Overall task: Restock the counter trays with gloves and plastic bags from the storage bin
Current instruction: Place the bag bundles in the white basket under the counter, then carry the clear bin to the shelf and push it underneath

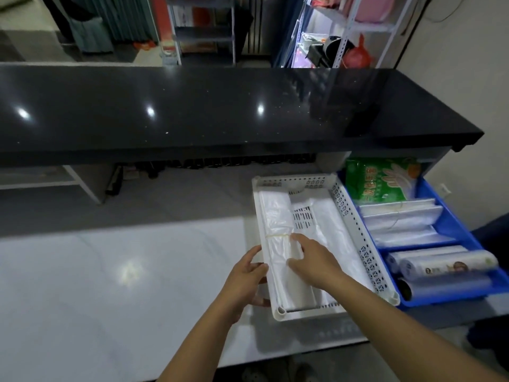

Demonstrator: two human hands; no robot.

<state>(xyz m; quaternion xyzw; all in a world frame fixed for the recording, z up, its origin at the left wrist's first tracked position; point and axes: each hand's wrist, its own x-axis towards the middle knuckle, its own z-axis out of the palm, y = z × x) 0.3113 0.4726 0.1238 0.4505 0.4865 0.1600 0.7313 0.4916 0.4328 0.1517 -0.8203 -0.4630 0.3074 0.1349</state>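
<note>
The right hand [311,264] is pressing a banded bundle of plastic bags [278,244] into the white tray [366,255], fingers spread flat over the bundle rather than closed round it. The left hand [248,277] is gripping the tray's near-left wall, thumb inside the rim, steadying it. The bundle is lying along the tray's left side, its long axis running away from the person, a yellow rubber band [276,236] crossing it just ahead of the right fingertips. More loose bags appear to be lying to its right.

The blue storage bin [451,219] is standing touching the tray's right wall, so the right hand is the nearer for the next fetch. It is holding folded bag stacks, printed rolls [446,264] and a green packet [381,180] showing a glove picture; its lettering is too blurred to read. The tray is resting on a pale counter [124,285].
</note>
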